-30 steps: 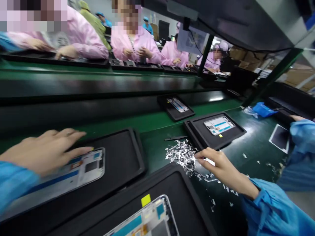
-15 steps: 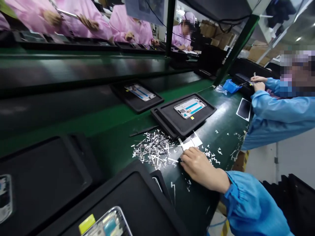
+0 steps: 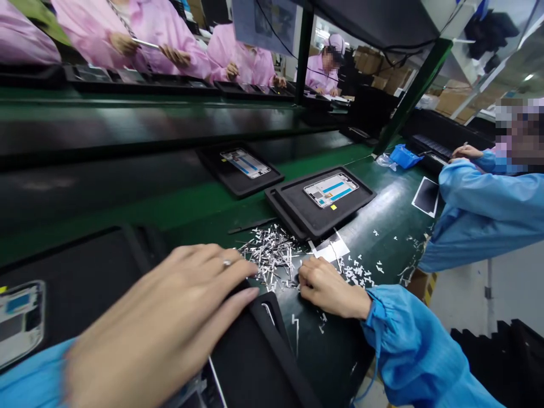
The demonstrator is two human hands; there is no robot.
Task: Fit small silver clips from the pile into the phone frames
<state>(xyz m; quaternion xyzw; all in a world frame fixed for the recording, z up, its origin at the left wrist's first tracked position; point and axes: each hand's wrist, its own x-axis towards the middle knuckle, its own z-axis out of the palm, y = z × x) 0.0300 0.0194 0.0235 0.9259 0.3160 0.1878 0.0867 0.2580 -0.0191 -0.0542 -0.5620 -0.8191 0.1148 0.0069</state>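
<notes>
My left hand (image 3: 170, 317) lies flat with fingers stretched out over the near black tray (image 3: 259, 362), covering the phone frame in it; a ring shows on one finger. My right hand (image 3: 327, 286) rests on the green bench, fingers curled at the edge of a heap of small silver strips (image 3: 272, 255). What those fingers pinch is hidden. A white slip (image 3: 334, 249) lies just beyond that hand.
A phone frame (image 3: 19, 320) lies in a black tray at far left. Two more trays with frames (image 3: 330, 190) (image 3: 245, 162) sit farther along the belt. A co-worker's blue sleeve (image 3: 480, 204) is at right, by a blue bin (image 3: 402, 154). People in pink work across the line.
My left hand has come into view and spread over the near tray. My right hand has shifted slightly left along the strip heap. The view has tilted a little.
</notes>
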